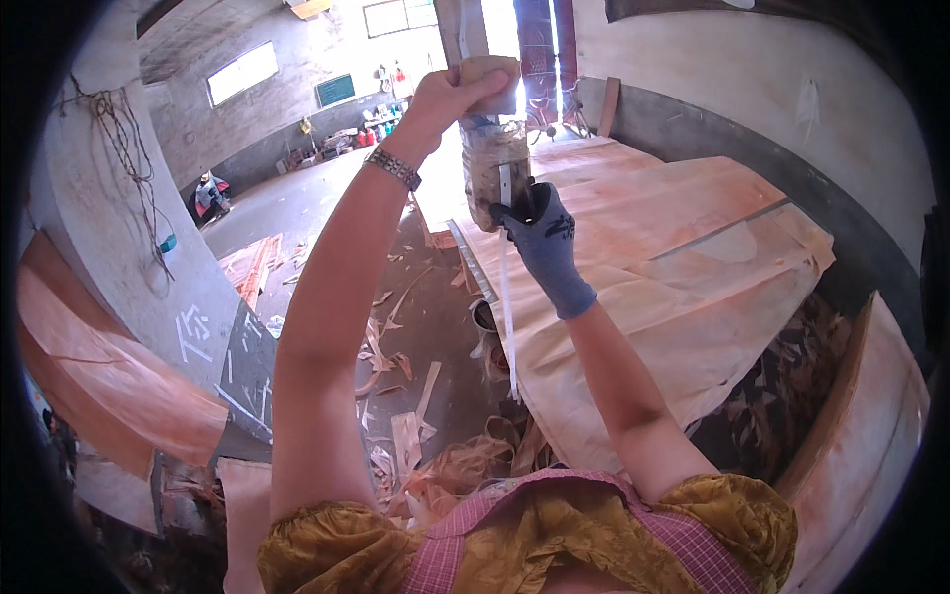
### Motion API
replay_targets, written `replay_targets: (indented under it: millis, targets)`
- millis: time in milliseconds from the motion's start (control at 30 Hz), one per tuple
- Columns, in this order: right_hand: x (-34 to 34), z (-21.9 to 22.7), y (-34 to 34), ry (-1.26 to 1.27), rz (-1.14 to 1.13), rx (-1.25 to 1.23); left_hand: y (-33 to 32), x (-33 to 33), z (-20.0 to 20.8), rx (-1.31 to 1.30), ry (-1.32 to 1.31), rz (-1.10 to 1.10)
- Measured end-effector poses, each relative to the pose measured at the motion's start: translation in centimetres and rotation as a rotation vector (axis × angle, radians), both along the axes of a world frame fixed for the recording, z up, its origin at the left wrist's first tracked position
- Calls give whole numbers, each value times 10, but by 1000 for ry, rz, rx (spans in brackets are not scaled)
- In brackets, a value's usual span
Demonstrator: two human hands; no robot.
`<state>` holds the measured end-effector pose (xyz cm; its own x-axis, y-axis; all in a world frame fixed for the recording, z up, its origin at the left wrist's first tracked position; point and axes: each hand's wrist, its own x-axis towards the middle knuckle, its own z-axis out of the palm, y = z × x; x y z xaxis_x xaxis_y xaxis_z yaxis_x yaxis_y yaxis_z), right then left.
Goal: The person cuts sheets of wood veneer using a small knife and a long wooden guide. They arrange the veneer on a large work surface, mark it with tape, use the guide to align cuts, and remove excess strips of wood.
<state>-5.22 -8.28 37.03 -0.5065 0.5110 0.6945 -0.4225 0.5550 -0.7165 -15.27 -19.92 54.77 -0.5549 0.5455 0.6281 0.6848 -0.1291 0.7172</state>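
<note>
My left hand (457, 99), bare with a metal watch (394, 168) at the wrist, is raised high and closed on a tan block-like piece (490, 71) in front of an upright post (461, 30). Just below it is a scuffed, pale plastic container (485, 158), apparently against the post. My right hand (539, 223) wears a grey-blue glove with dark fingers. Those fingers are curled beside the container, closed at a narrow white strip (509, 317) that hangs down past the table edge. How the strip is fixed at its upper end is unclear.
Large thin wood veneer sheets (673, 267) lie stacked at the right. Veneer scraps (426, 445) litter the floor below my arms. A pillar (148, 198) with a hanging cord stands left, near curved sheets (109, 356). Bottles (381, 124) line the far wall.
</note>
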Motion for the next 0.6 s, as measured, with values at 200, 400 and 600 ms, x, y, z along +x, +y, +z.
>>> replay_targets:
  millis: [200,400,600]
  targets:
    - [6,-7,11,-32,138,26,-1,-2,0,-32,-10,-3]
    - [45,-17,0,-43,-399,571,0,-8,-2,-114,30,38]
    - [65,-19,0,-174,-491,717,7,4,-16,-74,-38,69]
